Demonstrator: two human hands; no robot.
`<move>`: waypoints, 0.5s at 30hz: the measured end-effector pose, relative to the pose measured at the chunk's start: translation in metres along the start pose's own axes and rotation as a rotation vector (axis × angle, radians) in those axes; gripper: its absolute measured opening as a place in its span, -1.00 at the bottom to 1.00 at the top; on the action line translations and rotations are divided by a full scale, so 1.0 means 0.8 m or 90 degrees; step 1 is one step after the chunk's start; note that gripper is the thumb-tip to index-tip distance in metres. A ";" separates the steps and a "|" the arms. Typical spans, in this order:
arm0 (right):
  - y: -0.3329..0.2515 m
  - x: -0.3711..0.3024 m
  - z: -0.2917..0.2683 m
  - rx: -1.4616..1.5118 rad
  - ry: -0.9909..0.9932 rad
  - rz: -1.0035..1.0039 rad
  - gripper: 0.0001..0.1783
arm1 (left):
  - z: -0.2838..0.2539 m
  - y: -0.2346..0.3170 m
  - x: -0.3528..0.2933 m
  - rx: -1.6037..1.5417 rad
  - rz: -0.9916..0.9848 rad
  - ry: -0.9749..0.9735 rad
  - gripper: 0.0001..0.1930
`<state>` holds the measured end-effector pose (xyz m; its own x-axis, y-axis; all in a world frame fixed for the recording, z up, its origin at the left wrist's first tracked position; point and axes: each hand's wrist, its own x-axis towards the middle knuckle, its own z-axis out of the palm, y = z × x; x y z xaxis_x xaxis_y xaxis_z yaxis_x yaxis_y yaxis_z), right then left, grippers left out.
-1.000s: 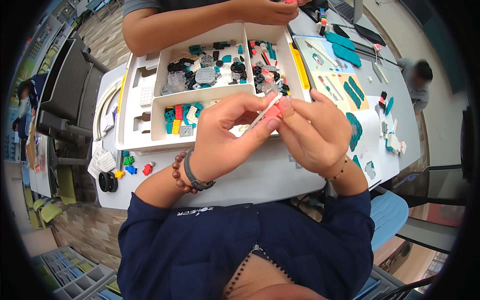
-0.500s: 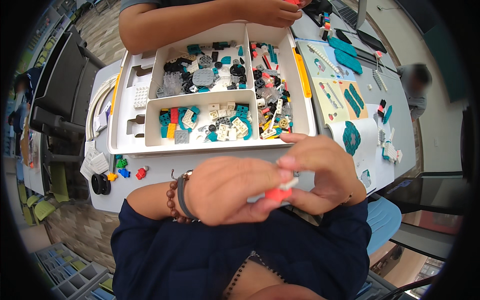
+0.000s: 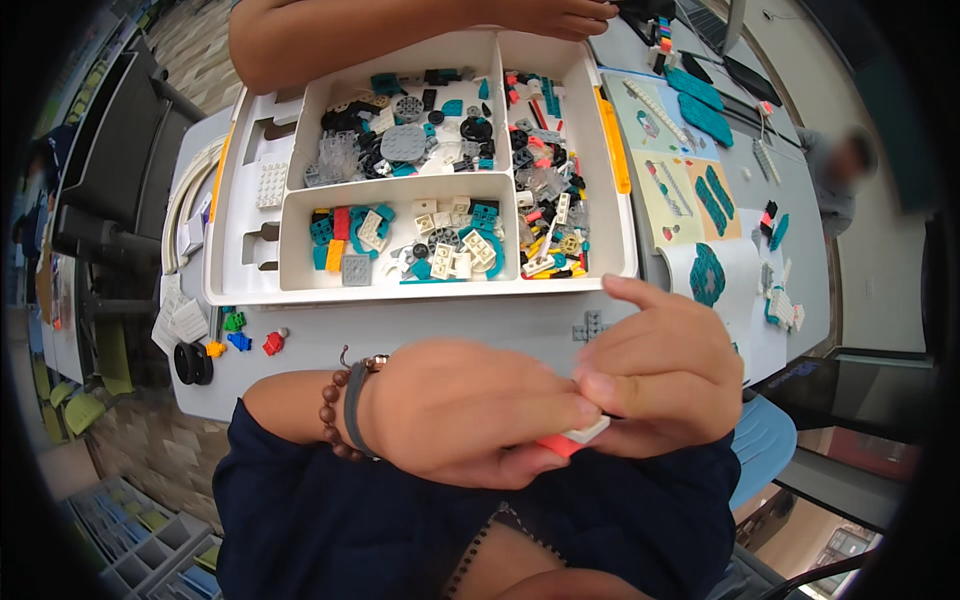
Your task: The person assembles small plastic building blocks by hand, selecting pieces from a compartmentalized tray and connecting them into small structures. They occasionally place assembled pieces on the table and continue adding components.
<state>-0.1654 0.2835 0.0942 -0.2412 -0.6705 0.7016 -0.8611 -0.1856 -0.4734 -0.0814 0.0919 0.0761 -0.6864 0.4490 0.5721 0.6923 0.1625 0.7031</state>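
Note:
Close in front of my chest, my left hand (image 3: 465, 405) pinches a small coral-red brick (image 3: 563, 442) between thumb and fingers. A white toy-building piece (image 3: 590, 430) is against it, on its upper right side. My right hand (image 3: 662, 372) is curled around the other end, its thumb and finger pressed at the white piece, forefinger raised apart. The fingers cover part of both pieces, so how they join is hidden. Beyond my right hand, a grey studded piece (image 3: 592, 327) lies on the table.
A white sorting tray (image 3: 400, 298) full of assorted bricks spans the table. A co-worker's arm (image 3: 370, 40) lies across its far edge. An instruction booklet (image 3: 690, 165) and white-and-teal built parts (image 3: 782, 308) are at right; small coloured figures (image 3: 240, 341) and black wheels (image 3: 193, 364) at left.
Both my hands have come slightly lower and nearer with the coral-red and white pieces. The grey piece behind them now shows more. The co-worker's hand has shifted up, and its red piece is out of view.

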 end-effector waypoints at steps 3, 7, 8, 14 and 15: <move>-0.004 0.010 -0.011 -0.042 -0.052 0.015 -0.66 | -0.010 -0.004 -0.010 -0.146 -0.088 0.036 -0.59; -0.001 0.011 -0.013 -0.045 -0.115 0.005 -0.72 | -0.034 0.002 -0.043 -0.322 -0.292 0.172 -0.64; 0.001 0.011 -0.010 -0.029 -0.130 -0.003 -0.73 | -0.039 0.004 -0.057 -0.385 -0.350 0.211 -0.68; 0.010 0.018 0.002 0.028 -0.180 -0.021 -0.75 | -0.057 -0.008 -0.139 -0.335 -0.338 0.478 -0.62; 0.012 0.018 0.004 0.023 -0.171 -0.026 -0.76 | -0.058 -0.013 -0.147 -0.314 -0.311 0.502 -0.61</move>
<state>-0.1755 0.2697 0.0984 -0.0758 -0.8274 0.5565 -0.8500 -0.2382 -0.4699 -0.0180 -0.0036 0.0212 -0.9400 -0.2968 0.1684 0.2550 -0.2832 0.9245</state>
